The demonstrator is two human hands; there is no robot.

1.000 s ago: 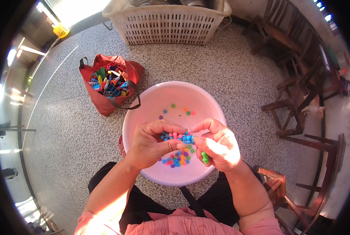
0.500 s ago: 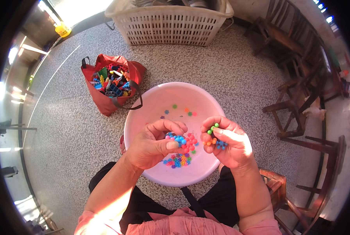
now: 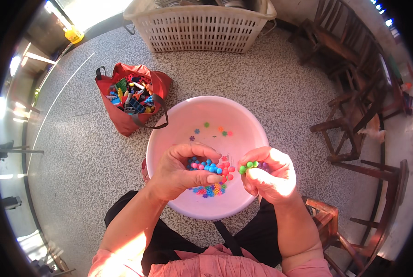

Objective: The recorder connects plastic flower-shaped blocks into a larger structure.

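Note:
Both hands are over a pink basin (image 3: 255, 124). My left hand (image 3: 181, 171) is closed around a joined cluster of knobbly flower-shaped plastic pieces (image 3: 211, 167), blue and pink with red ones at its right end. A green knobbly piece (image 3: 249, 166) is pinched between the thumb and fingers of my right hand (image 3: 272, 175), close to the red end but seemingly apart from it. Purple knobs (image 3: 263, 165) show behind those fingers; whether they join the green piece is hidden. Small coloured flower pieces (image 3: 209, 190) lie heaped at the basin's near side, and several others (image 3: 206, 124) are scattered farther back.
A red bag (image 3: 123, 117) full of mixed toy bricks stands left of the basin. At the back is a white slatted plastic crate (image 3: 199, 32). Wooden chairs (image 3: 335, 134) line the right side, with a wooden seat (image 3: 324, 214) by my right elbow.
My right hand has turned and lowered slightly, bringing the green piece nearer the cluster. Its orange and blue pieces have gone from sight, and purple knobs now show. The left-hand cluster has tilted slightly.

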